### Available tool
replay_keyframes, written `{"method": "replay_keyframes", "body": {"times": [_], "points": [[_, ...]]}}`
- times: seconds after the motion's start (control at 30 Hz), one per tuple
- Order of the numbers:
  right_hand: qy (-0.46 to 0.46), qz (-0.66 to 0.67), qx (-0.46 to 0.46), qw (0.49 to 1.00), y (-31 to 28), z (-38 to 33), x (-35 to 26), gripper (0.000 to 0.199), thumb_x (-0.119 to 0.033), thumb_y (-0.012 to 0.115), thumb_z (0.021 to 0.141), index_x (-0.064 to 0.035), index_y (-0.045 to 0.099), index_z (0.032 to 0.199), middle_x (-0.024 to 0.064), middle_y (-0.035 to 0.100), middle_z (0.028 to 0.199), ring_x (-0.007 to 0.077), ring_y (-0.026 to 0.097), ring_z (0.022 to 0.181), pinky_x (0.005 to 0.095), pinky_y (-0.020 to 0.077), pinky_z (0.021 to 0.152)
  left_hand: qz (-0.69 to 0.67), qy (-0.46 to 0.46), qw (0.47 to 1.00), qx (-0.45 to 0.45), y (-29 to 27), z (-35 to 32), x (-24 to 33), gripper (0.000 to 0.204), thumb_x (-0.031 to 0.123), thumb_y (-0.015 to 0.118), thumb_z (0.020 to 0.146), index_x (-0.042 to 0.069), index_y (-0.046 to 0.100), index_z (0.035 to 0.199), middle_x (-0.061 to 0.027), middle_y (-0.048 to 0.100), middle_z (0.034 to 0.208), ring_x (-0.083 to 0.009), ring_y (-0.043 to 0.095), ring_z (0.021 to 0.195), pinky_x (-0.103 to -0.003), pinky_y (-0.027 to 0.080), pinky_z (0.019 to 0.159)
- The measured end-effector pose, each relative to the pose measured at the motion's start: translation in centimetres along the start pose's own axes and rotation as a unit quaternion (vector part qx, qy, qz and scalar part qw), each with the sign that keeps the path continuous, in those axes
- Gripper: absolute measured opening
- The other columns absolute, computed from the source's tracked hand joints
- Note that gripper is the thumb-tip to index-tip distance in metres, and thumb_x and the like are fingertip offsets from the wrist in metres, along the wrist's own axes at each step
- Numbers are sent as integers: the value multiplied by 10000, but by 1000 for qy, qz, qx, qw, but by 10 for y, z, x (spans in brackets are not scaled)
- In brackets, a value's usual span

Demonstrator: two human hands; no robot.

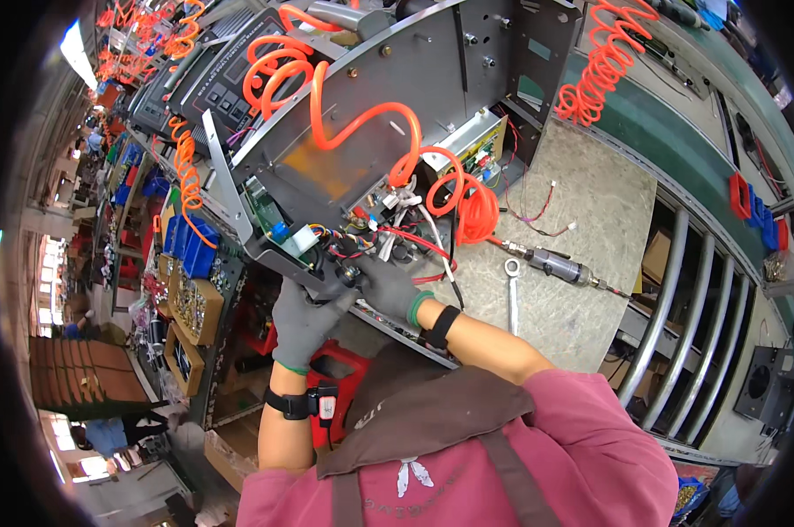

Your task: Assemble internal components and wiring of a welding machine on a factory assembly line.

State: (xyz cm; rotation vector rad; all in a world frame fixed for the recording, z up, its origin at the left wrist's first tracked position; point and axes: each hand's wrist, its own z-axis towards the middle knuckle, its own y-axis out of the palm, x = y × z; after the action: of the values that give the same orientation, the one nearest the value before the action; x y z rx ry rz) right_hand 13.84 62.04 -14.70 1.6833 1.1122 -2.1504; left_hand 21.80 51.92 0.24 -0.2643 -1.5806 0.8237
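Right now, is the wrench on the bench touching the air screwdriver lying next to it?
Apart. The head view shows bare bench between the wrench and the air screwdriver.

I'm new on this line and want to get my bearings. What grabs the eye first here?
The bright orange coiled air hose looping across the open grey metal chassis at top centre. Below it, both gloved hands, left hand and right hand, meet at the chassis's wired lower edge. A wrench and air screwdriver lie on the bench to the right.
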Motion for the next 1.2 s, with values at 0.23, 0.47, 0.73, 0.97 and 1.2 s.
{"method": "replay_keyframes", "body": {"times": [0.23,0.47,0.73,0.97,1.2], "points": [[-75,27,65,995,-12,-11,-3,441,-92,499,793,-161,520,1228,196,583,960,348,594,877,451,476,796,22,24,999,-25,-1,5,-4,653,215,821,659,36,480,1186,-83,630,1079,-173,628,967,-312,500,829],[-14,32,64,997,-18,-14,-19,359,-124,520,831,-85,534,1188,163,592,1049,331,571,989,411,455,874,-26,25,999,-30,3,2,-4,625,169,813,678,28,479,1187,-81,623,1078,-162,613,979,-309,496,839],[-36,50,107,992,-22,-8,-33,256,-157,555,814,-101,604,1059,137,598,1002,312,568,967,406,456,850,-91,12,994,-66,0,7,-20,554,137,801,681,15,510,1136,-75,619,1034,-157,600,926,-311,486,817],[-49,75,113,989,-12,-6,-25,282,-213,553,811,-118,607,1071,143,587,991,323,564,966,433,451,840,-85,14,992,-93,-3,10,-20,589,112,806,652,15,505,1150,-84,602,1077,-164,583,973,-308,475,831],[-1,188,143,972,-58,-47,-59,192,-152,532,886,-32,616,1010,138,622,923,237,615,879,332,480,756,-395,-112,905,-110,-58,60,-69,572,487,514,891,79,457,1287,-76,559,1156,-184,523,1089,-348,411,946]]}}
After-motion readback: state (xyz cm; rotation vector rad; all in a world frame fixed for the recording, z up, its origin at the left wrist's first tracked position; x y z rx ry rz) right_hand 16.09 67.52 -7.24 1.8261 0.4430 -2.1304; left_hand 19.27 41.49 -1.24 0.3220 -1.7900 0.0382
